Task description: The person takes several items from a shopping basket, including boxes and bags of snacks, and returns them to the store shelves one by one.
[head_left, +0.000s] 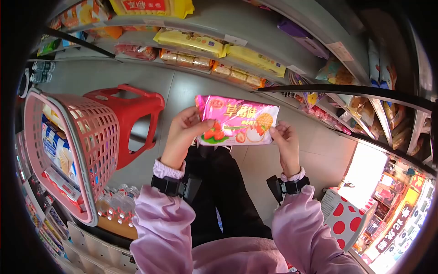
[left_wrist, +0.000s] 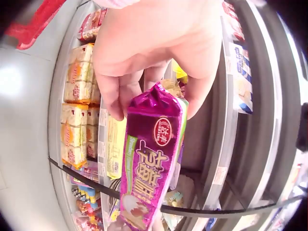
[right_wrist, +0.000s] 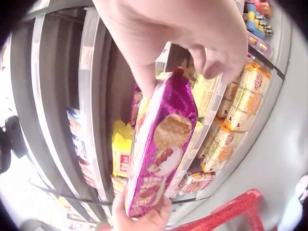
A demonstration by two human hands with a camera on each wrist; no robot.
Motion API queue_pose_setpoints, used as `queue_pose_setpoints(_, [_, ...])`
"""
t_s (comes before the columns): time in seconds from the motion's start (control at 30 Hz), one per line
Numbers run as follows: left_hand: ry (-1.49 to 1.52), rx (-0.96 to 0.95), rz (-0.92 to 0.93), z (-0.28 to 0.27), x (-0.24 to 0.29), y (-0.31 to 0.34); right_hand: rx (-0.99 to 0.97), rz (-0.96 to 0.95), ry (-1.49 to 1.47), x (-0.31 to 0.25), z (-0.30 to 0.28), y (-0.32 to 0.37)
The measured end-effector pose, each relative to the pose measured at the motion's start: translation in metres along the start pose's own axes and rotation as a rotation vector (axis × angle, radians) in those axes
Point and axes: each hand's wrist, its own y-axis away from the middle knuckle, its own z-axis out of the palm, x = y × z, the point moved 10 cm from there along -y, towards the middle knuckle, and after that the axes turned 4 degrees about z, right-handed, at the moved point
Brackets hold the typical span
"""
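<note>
The pink biscuit pack (head_left: pixel 237 121) is off the shelves (head_left: pixel 246 23), held level before the person. The left hand (head_left: pixel 182 130) pinches one end and the right hand (head_left: pixel 285 141) the other, fingers curled on it. It is not yet in the red basket (head_left: pixel 98 137), where other packs lie.

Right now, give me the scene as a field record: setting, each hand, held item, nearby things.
setting: shop aisle beside shelves stocked with yellow snack packs
left hand: pinches the left end of the pink biscuit packet
right hand: pinches its right end
packet: held level between both hands, printed face towards the head camera
red basket: at the person's left, with boxed goods inside
red stool: next to the basket
</note>
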Motion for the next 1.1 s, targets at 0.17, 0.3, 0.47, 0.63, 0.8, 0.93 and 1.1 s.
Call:
queue_pose_setpoints(0.17, [-0.107,-0.026,0.035,0.008,0.017,-0.028,-0.020,-0.051,-0.010,-0.042,0.004,-0.008])
queue_pose_setpoints(0.3, [-0.132,-0.056,0.064,0.026,0.047,-0.044,-0.015,-0.114,0.057,-0.085,0.001,-0.016])
queue_pose_setpoints(0.47, [0.013,-0.098,0.140,0.036,0.066,-0.063,-0.082,-0.083,0.004,-0.092,-0.002,-0.035])
queue_pose_setpoints(0.63, [0.029,-0.047,0.168,0.027,0.057,-0.077,-0.107,-0.022,-0.128,-0.091,0.008,-0.041])
queue_pose_setpoints(0.8, [0.021,0.036,0.305,0.016,0.076,-0.085,-0.097,-0.071,-0.131,-0.102,0.013,-0.055])
queue_pose_setpoints(0.93, [-0.271,0.083,0.541,0.008,0.111,-0.116,-0.047,-0.171,-0.085,-0.130,0.023,-0.074])
queue_pose_setpoints(1.1, [-0.927,0.324,0.752,0.010,0.173,-0.128,0.033,-0.203,-0.141,-0.157,0.035,-0.105])
